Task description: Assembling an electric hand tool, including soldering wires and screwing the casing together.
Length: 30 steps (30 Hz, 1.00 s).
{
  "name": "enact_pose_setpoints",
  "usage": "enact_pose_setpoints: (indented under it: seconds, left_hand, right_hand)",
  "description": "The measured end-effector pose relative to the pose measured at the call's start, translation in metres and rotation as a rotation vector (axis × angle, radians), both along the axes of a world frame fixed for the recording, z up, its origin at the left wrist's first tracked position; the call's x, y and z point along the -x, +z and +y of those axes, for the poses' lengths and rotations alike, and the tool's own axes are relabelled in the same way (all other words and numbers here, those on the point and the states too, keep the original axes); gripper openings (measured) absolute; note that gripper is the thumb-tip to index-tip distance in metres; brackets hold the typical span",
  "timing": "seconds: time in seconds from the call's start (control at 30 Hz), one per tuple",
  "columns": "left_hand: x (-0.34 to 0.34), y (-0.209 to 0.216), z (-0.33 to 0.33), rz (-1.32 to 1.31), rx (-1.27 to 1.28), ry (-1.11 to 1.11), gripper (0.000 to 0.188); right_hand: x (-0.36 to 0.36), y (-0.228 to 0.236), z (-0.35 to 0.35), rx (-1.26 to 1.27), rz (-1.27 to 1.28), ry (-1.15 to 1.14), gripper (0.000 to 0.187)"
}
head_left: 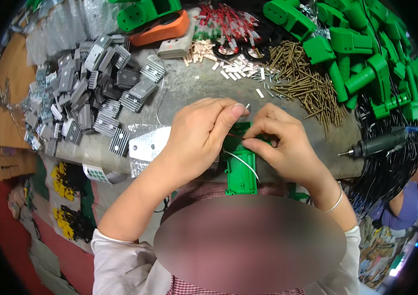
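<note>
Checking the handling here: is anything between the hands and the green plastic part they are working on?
Nothing visible. The left hand and right hand both rest directly on the green plastic part, pinching thin red and white wires at its top.

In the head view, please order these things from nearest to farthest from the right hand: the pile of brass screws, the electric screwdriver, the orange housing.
From the right hand:
1. Pile of brass screws: just above the hand, on the table.
2. Electric screwdriver: to its right, at the table's edge.
3. Orange housing: far up and left, at the back of the table.
</note>
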State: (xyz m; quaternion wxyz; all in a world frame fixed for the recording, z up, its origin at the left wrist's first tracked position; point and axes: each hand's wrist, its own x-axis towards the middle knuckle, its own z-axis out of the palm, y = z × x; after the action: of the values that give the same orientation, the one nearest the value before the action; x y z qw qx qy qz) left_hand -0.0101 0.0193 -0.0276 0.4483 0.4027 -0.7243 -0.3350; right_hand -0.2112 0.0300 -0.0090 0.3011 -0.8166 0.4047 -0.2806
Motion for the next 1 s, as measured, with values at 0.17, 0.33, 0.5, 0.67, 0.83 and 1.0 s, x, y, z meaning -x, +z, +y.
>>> enact_pose_setpoints:
  seconds: [0.17, 0.33, 0.5, 0.67, 0.83, 1.0]
  left_hand:
    - [-0.006, 0.011, 0.006, 0.002, -0.286, -0.042, 0.033]
    - [-0.008, 0.012, 0.006, 0.033, -0.228, -0.089, 0.032]
    - [-0.013, 0.011, 0.005, 0.071, -0.318, -0.073, 0.031]
    - [-0.018, 0.019, 0.005, 0.085, -0.369, -0.066, 0.024]
    - [-0.021, 0.027, 0.008, 0.056, -0.360, -0.064, 0.016]
    - [-0.011, 0.035, 0.010, 0.136, -0.201, -0.080, 0.011]
  right_hand:
    - [-0.001, 0.007, 0.004, -0.094, 0.023, -0.089, 0.013]
    - [-0.001, -0.001, 0.002, 0.001, -0.003, -0.022, 0.013]
    - [0.001, 0.006, 0.002, -0.136, 0.056, -0.066, 0.013]
    - [0.004, 0.000, 0.004, 0.103, -0.008, 0.037, 0.016]
    - [0.011, 0.007, -0.006, 0.241, 0.120, 0.272, 0.020]
    - [-0.010, 0.030, -0.007, -0.190, 0.022, 0.053, 0.009]
